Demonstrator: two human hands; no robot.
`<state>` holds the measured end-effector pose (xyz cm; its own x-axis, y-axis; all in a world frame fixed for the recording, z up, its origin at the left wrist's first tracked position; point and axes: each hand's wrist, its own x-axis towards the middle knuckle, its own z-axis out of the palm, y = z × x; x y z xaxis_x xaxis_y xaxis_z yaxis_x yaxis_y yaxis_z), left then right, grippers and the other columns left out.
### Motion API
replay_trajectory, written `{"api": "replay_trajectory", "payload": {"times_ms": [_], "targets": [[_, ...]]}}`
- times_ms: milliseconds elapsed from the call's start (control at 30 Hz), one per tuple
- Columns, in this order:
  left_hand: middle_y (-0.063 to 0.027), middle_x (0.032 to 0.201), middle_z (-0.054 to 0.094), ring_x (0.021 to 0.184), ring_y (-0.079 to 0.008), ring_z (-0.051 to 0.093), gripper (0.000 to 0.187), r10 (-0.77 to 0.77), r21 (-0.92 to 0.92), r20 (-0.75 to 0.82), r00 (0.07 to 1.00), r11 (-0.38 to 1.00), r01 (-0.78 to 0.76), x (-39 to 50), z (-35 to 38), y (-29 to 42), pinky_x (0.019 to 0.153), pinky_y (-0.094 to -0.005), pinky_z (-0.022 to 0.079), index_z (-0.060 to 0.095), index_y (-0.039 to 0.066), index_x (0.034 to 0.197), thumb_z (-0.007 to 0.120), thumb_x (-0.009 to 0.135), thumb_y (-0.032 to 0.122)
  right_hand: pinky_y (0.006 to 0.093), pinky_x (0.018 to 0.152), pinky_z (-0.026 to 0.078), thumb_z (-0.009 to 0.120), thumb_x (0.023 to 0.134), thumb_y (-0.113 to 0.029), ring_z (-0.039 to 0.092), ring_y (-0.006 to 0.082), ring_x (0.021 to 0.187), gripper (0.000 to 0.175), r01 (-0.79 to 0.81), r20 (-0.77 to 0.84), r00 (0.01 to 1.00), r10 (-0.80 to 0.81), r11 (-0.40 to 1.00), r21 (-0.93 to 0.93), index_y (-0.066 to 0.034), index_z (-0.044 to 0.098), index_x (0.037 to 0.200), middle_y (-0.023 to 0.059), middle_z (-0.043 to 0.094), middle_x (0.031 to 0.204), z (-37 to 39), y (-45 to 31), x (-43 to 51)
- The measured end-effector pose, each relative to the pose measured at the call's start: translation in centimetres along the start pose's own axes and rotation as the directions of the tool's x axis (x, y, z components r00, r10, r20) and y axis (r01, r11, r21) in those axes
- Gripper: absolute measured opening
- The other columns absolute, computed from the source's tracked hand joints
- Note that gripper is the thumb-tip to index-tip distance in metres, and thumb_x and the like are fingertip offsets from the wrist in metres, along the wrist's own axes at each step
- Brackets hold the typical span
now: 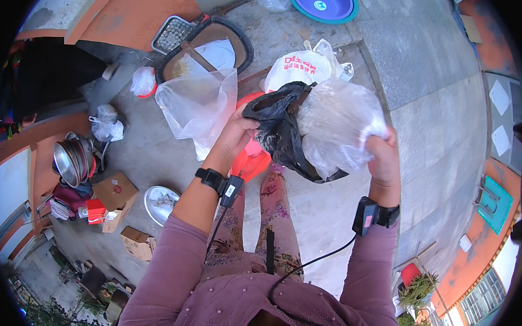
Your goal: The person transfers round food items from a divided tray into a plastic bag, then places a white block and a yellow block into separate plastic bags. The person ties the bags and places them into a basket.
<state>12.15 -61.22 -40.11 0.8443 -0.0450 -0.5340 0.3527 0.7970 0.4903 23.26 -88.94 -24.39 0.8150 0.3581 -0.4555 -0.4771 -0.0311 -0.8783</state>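
My left hand [238,133] pinches the edge of a black plastic bag [278,128] between thumb and fingers. A full, clear plastic bag [341,114] sits partly inside the black one, its contents whitish and hard to make out. My right hand [382,154] grips the gathered end of the clear bag. Under the black bag, red plastic bags [250,162] show near my feet. Beyond them on the ground lies a white plastic bag [299,70] with red printing. A large open translucent bag [200,104] stands left of my left hand.
Ahead is a dark-rimmed basket [245,42], beside a tray [172,34] of small round items. A purple basin [324,2] rests at the top. Metal basins [68,161], cardboard boxes [115,191] and a metal dish [161,204] are left. A stone step edge [372,76] runs along the right.
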Motion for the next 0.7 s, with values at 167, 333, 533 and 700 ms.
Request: {"api": "replay_trajectory", "payload": {"times_ms": [167, 333, 533, 700], "targets": [[-0.0104, 0.112, 0.063, 0.106, -0.0235, 0.059, 0.045, 0.013, 0.037, -0.112, 0.994, 0.999, -0.009, 5.3, 0.2, -1.9, 0.099, -0.0384, 0.044, 0.055, 0.000, 0.114, 0.048, 0.071, -0.012, 0.0264, 0.067, 0.047, 0.048, 0.065, -0.002, 0.060, 0.0161, 0.068, 0.030, 0.232, -0.379, 0.912, -0.159, 0.960, 0.157, 0.0040, 0.063, 0.092, 0.0077, 0.065, 0.077, -2.6, -3.1, -1.3], [-0.0083, 0.104, 0.063, 0.098, -0.0222, 0.060, 0.037, 0.059, 0.036, -0.091, 0.994, 0.998, -0.056, 8.3, 2.3, -1.5, 0.092, -0.0384, 0.047, 0.055, 0.003, 0.109, 0.049, 0.075, -0.011, 0.0306, 0.079, 0.048, 0.051, 0.068, -0.011, 0.062, 0.0208, 0.083, 0.049, 0.318, -0.380, 0.882, -0.280, 0.947, 0.039, 0.0082, 0.056, 0.112, 0.0133, 0.065, 0.096, -4.5, -4.1, -1.9], [-0.0109, 0.119, 0.056, 0.110, -0.0250, 0.054, 0.042, 0.143, 0.510, -0.202, 0.969, 0.860, -0.021, 7.6, 2.3, 0.5, 0.095, -0.0380, 0.044, 0.048, 0.004, 0.124, 0.059, 0.083, 0.005, 0.0279, 0.066, 0.049, 0.047, 0.061, -0.002, 0.061, 0.0198, 0.068, 0.035, 0.280, -0.366, 0.904, -0.220, 0.952, 0.121, 0.0059, 0.060, 0.093, 0.0127, 0.065, 0.077, -2.5, -3.2, -1.7], [-0.0118, 0.143, 0.039, 0.129, -0.0257, 0.041, 0.064, -0.078, 0.284, -0.231, 0.970, 0.948, 0.144, 2.9, 0.0, 0.5, 0.106, -0.0403, 0.035, 0.035, 0.009, 0.142, 0.057, 0.092, 0.043, 0.0277, 0.067, 0.050, 0.048, 0.058, -0.001, 0.063, 0.0204, 0.070, 0.044, 0.140, -0.234, 0.971, -0.043, 0.899, 0.415, 0.0061, 0.061, 0.100, 0.0131, 0.066, 0.082, 5.1, -1.4, -0.3]]}}
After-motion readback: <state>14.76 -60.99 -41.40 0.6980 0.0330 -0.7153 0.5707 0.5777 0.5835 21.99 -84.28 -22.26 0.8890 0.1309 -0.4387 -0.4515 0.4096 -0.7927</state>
